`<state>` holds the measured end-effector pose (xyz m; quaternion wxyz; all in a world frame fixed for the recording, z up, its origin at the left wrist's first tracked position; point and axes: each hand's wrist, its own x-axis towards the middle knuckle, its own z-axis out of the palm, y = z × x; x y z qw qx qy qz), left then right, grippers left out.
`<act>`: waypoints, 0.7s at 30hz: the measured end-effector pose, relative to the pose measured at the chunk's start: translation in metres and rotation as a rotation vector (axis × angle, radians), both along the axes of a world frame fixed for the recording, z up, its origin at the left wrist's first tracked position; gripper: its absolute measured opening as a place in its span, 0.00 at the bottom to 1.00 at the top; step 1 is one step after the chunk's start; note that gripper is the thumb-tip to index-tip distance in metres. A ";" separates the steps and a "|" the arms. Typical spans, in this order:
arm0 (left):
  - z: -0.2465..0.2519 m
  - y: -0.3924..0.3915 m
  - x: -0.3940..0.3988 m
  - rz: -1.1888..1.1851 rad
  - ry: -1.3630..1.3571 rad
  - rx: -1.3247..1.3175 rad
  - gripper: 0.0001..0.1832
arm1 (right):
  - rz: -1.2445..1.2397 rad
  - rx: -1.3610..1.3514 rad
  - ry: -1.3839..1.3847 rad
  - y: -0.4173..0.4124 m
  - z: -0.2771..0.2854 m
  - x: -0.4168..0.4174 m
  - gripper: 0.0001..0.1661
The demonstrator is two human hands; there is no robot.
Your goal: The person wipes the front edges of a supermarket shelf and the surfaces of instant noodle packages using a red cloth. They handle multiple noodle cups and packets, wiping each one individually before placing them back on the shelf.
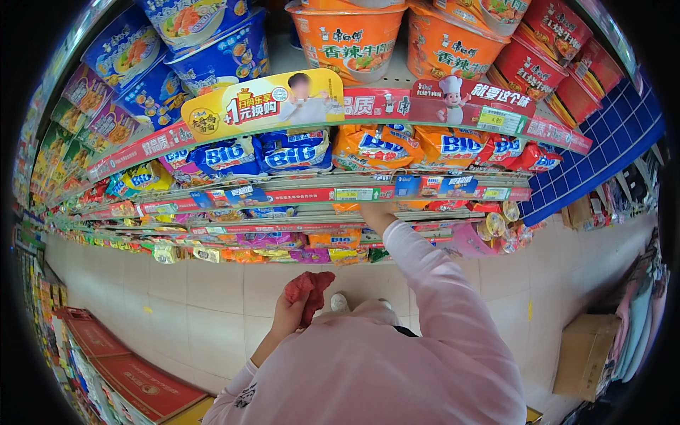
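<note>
My left hand (pixel 289 313) is closed on a crumpled red cloth (pixel 314 292), held low in front of my body. My right arm reaches forward to a store shelf. The visible part of my right hand (pixel 376 213) is at a lower shelf, just under the red price strip (pixel 287 196); its fingers are hidden, so what they touch does not show. Near it lie orange noodle packets (pixel 348 208). On the shelf above are orange noodle bags (pixel 374 147) and blue noodle bags (pixel 295 154). Orange instant noodle tubs (pixel 348 42) stand on the top shelf.
A yellow promotional sign (pixel 263 103) sticks up from the upper shelf edge. A blue wire grid (pixel 589 154) borders the shelves at the right. Behind on the right stands a cardboard box (pixel 587 353); red cartons (pixel 138 380) are at the lower left. The floor is tiled.
</note>
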<state>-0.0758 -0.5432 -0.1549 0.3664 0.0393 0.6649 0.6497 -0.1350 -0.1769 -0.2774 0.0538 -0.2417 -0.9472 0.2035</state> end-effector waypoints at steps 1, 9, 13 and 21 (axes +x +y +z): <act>-0.006 -0.001 0.001 0.025 0.038 -0.019 0.17 | 0.085 0.025 -0.005 -0.003 0.012 0.004 0.17; -0.004 0.017 0.017 0.181 0.252 -0.001 0.15 | -0.018 -0.662 0.351 -0.079 0.089 0.121 0.20; 0.016 0.065 0.016 0.269 1.072 -0.160 0.21 | -0.163 -1.566 0.459 -0.118 0.089 0.161 0.19; 0.044 0.153 0.083 -0.319 1.385 -0.187 0.37 | -0.046 -2.317 0.644 -0.086 0.154 0.230 0.42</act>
